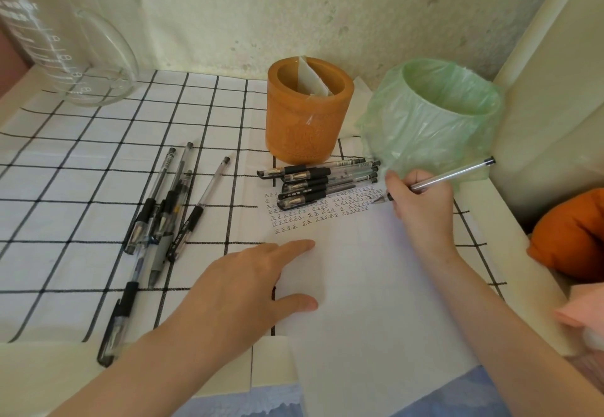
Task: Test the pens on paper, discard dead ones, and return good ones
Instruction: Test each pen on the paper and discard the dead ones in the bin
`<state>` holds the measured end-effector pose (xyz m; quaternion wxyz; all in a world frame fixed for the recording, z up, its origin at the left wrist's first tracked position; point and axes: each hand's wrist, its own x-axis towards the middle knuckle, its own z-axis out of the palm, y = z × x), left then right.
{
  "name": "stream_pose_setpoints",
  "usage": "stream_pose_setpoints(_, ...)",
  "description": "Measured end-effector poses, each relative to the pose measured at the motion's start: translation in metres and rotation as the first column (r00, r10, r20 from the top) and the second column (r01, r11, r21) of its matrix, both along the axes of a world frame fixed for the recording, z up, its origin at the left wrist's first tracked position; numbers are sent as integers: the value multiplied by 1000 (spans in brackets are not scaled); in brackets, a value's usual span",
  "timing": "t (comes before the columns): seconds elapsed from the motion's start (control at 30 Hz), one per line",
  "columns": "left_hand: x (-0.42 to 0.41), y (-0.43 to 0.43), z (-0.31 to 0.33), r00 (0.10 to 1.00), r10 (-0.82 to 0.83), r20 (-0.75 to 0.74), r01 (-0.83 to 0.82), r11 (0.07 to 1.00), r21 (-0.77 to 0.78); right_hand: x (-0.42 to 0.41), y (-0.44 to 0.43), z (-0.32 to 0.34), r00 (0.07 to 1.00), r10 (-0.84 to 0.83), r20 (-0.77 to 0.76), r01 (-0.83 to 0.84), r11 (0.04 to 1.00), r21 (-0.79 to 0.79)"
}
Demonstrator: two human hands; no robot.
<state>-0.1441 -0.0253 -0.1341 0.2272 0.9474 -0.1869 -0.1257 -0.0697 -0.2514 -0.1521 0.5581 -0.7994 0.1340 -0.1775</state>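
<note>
- Left hand [248, 286] is nearest: palm down, fingers straight and spread, holding nothing, pressing flat on the left edge of the paper [376, 302].
- Paper lies on the checked cloth [81, 171] that covers the surface. It runs from under the left hand out to the right hand, and its near edge hangs off the surface.
- Right hand [421, 200] is beyond the left hand and to its right, fingers curled round a clear pen [457, 173]. The tip is down at the far end of the paper and the back end angles up and away to the right.
- Written marks [313, 214], small and in rows, sit just left of that pen tip, ahead of the left fingertips.
- Capped black pens [320, 184], a row of five side by side, lie just left of the right hand and overlap the top rows of marks.
- Loose pens [163, 214] are heaped on the cloth, left of the left hand.
- Single pen [117, 328] lies beside the left wrist.
- Orange pen holder [307, 112] stands upright beyond the capped row, with a folded pale sheet inside.
- Green-bagged bin [434, 115] stands just behind the right hand, mouth open.
- Glass jug [65, 40] is far off, left of both hands.
</note>
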Motion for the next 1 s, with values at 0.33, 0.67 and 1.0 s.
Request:
stream_pose_setpoints(0.33,1,0,-1,1000,9,-7,-9,1000,-13,0,0,-5,1000,1,30,0,1000,-31)
stream_pose_setpoints(0.67,2,0,-1,1000,8,-9,-8,1000,2,0,1,-6,999,22,38,-19,998,-63)
stream_pose_setpoints(1.0,2,0,-2,1000,14,-10,-14,1000,-11,0,1,-6,999,22,47,-19,998,-67)
